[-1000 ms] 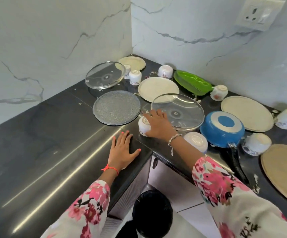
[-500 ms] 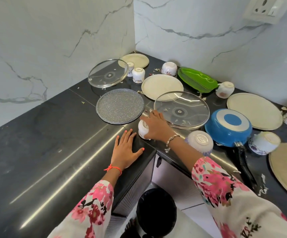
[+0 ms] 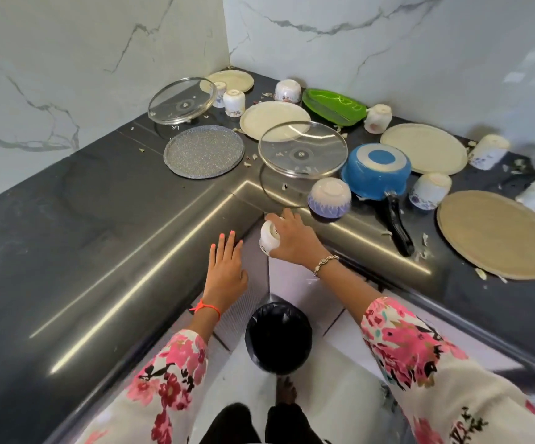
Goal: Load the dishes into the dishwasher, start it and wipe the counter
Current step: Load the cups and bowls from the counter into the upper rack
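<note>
The right hand [image 3: 292, 241] has its fingers curled round a small white cup [image 3: 269, 240] and holds it tilted in the air, off the inner corner of the tabletop [image 3: 99, 235]. Half a second ago that cup stood on the tabletop at the rim of the glass lid [image 3: 303, 149] with the same hand wrapped over it. Since then hand and cup have drawn back toward the person, and the lid now lies well beyond the fingertips.

The left hand [image 3: 227, 267] is flat with its fingers straight and holds nothing. It sits just left of the cup at the tabletop's inner edge, nearer the person than before; whether it presses down cannot be told.

An upturned bowl [image 3: 329, 197] stands beyond the right hand, slightly to its right, with the blue pan [image 3: 376, 171] behind it. The grey plate [image 3: 204, 151] lies far beyond the left hand. A black bin [image 3: 278, 338] stands on the floor between the forearms.
</note>
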Demonstrator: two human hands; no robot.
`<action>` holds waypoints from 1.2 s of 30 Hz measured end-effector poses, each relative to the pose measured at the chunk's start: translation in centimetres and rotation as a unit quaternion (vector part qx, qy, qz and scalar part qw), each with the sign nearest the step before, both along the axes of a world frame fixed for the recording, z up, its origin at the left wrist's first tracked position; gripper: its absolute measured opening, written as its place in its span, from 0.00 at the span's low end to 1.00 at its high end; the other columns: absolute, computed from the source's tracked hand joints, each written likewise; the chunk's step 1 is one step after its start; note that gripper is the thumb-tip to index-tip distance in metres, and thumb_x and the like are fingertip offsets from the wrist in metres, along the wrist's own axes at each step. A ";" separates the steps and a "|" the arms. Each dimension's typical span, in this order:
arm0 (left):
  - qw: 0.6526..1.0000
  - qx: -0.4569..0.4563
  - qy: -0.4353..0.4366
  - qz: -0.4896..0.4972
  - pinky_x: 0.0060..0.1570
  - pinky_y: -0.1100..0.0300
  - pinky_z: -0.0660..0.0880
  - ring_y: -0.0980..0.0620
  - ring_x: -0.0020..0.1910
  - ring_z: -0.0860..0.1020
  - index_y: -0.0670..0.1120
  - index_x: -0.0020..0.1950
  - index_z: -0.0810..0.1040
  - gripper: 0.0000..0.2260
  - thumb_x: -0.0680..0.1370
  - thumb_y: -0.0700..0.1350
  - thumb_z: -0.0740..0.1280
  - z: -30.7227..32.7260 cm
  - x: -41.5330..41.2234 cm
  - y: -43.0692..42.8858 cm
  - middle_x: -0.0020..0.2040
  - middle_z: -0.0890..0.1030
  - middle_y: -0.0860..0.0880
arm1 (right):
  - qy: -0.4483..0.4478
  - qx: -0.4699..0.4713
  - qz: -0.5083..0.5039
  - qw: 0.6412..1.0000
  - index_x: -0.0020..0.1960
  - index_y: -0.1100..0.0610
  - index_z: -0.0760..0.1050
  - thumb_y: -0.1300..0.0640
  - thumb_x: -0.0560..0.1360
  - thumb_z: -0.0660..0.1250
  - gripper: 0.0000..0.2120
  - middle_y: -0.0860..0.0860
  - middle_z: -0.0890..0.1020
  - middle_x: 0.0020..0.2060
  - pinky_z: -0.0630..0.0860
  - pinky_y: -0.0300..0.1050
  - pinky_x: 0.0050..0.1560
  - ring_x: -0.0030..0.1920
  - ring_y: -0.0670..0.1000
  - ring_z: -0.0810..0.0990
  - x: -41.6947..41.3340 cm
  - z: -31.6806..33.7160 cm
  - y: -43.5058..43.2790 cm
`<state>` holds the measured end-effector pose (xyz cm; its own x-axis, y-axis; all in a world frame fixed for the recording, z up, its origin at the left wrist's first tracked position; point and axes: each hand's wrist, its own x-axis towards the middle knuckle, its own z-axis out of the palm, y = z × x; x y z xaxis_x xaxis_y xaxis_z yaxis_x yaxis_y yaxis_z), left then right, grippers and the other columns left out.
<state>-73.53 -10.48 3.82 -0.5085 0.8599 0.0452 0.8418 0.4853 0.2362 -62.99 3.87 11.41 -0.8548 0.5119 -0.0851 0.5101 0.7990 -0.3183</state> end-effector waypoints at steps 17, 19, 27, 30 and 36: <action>0.974 -0.078 -0.141 -0.161 0.73 0.50 0.52 0.41 0.73 0.59 0.37 0.70 0.65 0.29 0.74 0.53 0.58 -6.8 24.7 -26.4 0.71 0.65 0.39 | -0.080 -0.060 -0.187 0.977 0.70 0.54 0.62 0.54 0.68 0.70 0.33 0.58 0.67 0.62 0.75 0.55 0.52 0.61 0.60 0.68 30.6 -9.0 -29.4; 0.966 -0.102 -0.145 -0.187 0.73 0.52 0.51 0.42 0.73 0.58 0.38 0.70 0.64 0.28 0.76 0.53 0.58 -6.7 27.6 -28.5 0.72 0.65 0.40 | -0.072 -0.091 -0.226 0.967 0.69 0.54 0.63 0.55 0.67 0.71 0.33 0.58 0.68 0.61 0.75 0.54 0.53 0.61 0.60 0.68 34.0 -9.4 -32.3; 0.927 -0.130 -0.137 -0.325 0.72 0.51 0.52 0.42 0.74 0.57 0.39 0.70 0.65 0.32 0.73 0.59 0.48 -6.9 40.2 -31.4 0.72 0.65 0.41 | -0.054 -0.134 -0.345 0.928 0.69 0.54 0.64 0.58 0.68 0.70 0.31 0.58 0.67 0.63 0.72 0.52 0.55 0.64 0.60 0.67 48.0 -11.4 -40.6; 0.913 -0.133 -0.133 -0.363 0.73 0.53 0.51 0.44 0.75 0.55 0.40 0.70 0.64 0.24 0.79 0.51 0.58 -7.1 44.8 -31.4 0.73 0.64 0.42 | -0.062 -0.129 -0.373 0.917 0.69 0.55 0.64 0.58 0.67 0.71 0.32 0.58 0.67 0.62 0.74 0.52 0.51 0.63 0.60 0.67 53.0 -12.0 -42.2; 0.908 -0.126 -0.172 -0.360 0.73 0.53 0.53 0.43 0.74 0.58 0.38 0.69 0.65 0.24 0.78 0.50 0.60 -8.0 53.7 -30.3 0.72 0.65 0.40 | -0.054 -0.115 -0.397 0.909 0.70 0.55 0.63 0.56 0.67 0.72 0.34 0.58 0.67 0.63 0.75 0.52 0.50 0.63 0.59 0.67 63.1 -12.8 -42.1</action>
<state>-19.79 -40.77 -4.20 0.2433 0.9362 -0.2536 0.8602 -0.0874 0.5025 0.15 -38.24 -1.37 -0.2043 0.9218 -0.3294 0.9350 0.0841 -0.3446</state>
